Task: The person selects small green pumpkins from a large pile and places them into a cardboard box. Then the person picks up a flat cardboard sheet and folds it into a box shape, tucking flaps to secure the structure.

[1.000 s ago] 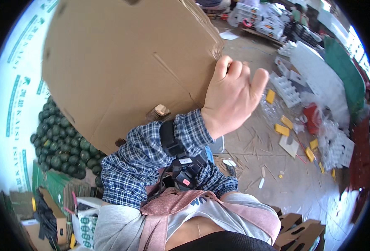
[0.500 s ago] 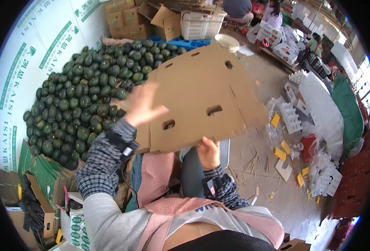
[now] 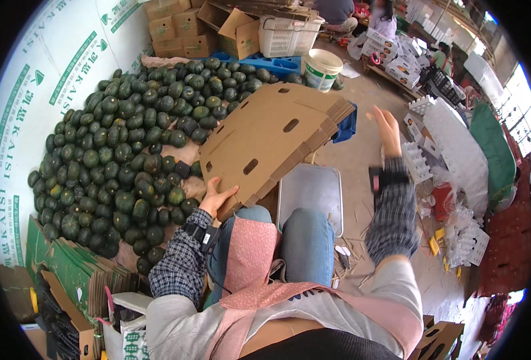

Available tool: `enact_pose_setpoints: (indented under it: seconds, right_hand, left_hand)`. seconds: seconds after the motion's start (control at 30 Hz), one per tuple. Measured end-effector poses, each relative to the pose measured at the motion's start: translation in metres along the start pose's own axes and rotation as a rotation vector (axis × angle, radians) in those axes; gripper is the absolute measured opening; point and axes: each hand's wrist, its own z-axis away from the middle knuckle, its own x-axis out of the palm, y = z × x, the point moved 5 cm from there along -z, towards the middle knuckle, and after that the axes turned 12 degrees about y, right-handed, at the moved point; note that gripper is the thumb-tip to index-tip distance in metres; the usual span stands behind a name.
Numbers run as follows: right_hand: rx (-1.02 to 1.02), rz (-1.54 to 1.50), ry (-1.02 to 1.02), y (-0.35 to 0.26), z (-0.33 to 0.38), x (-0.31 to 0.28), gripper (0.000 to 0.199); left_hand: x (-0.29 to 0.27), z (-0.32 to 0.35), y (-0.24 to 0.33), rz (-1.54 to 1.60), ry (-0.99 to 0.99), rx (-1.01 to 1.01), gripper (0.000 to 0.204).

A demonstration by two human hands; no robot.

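In front of my knees, a flattened cardboard box (image 3: pixel 259 135) with oval hand holes is tilted, its layered right edge raised. My left hand (image 3: pixel 217 197) grips its near left corner, the thumb side on top and the other fingers partly hidden. To the right, apart from the cardboard, my right hand (image 3: pixel 388 129) is raised with fingers stretched out and nothing in it. A grey metal tray (image 3: pixel 311 191) lies beyond my knees, partly under the cardboard's edge. A blue plastic thing (image 3: pixel 346 125) shows behind the cardboard's right side.
A large heap of dark green squashes (image 3: pixel 115 156) fills the left side. Folded green cardboard (image 3: pixel 76 264) stacks near left. Behind are a white bucket (image 3: pixel 322 69) and a white crate (image 3: pixel 289 37). Foam trays and plastic wrap (image 3: pixel 457 222) litter the right; people sit far back.
My left hand has come down onto the cardboard's near left corner. My right hand has let go of the near edge and swung out right. The cardboard has turned and tilted, uncovering the tray.
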Motion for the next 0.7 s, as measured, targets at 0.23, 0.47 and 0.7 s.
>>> enact_pose_setpoints:
  seconds: [0.23,0.47,0.7]
  right_hand:
    - [0.441,0.254,-0.366,0.029,-0.061,0.100,0.051]
    - [0.325,0.162,-0.496,-0.041,-0.027,0.129,0.031]
    - [-0.006,0.021,-0.535,-0.136,0.024,0.106,0.036]
  left_hand:
    - [0.018,0.002,-0.006,0.010,0.084,-0.028,0.103]
    - [-0.029,-0.035,-0.035,0.560,-0.150,-0.323,0.053]
    - [-0.023,-0.018,-0.065,0.732,-0.130,-0.394,0.045]
